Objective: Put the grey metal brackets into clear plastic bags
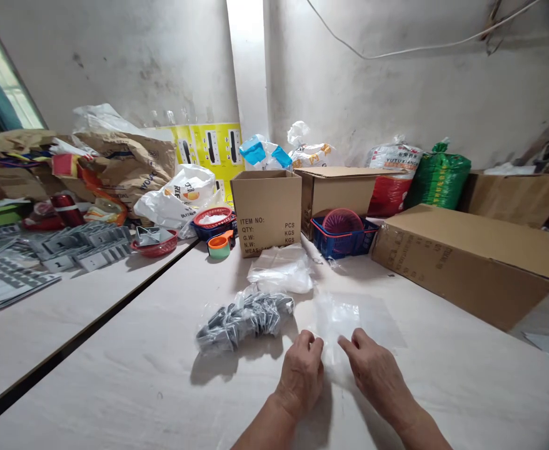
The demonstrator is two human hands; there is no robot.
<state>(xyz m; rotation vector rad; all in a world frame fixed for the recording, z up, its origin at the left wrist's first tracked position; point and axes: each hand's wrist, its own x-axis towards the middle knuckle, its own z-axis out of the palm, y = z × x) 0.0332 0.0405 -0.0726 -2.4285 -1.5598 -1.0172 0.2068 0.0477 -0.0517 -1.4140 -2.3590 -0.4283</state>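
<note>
A clear plastic bag [352,325] lies flat on the pale table [129,381], its near edge under the person's fingers. The left hand [300,375] and right hand [375,375] rest on the film, well apart from each other, with the fingers curled down and pointing inward. The two sets of fingertips [349,340] are near each other but not touching. Neither hand clearly clamps the film: the thin plastic hides whether either one is pinching it, so I cannot tell.

Just left of the left hand lies a bundle of grey parts [244,322] wrapped in clear plastic. Beyond it is a crumpled white bag [281,272]. Farther on, a cardboard box [265,212] stands upright beside small orange-and-green cups [219,247]. A blue basket [344,248] holds a pink mesh bowl [342,220], and a large closed carton [462,265] lies at the right. On the neighbouring table at the left, grey metal brackets [82,244] lie in loose rows.
</note>
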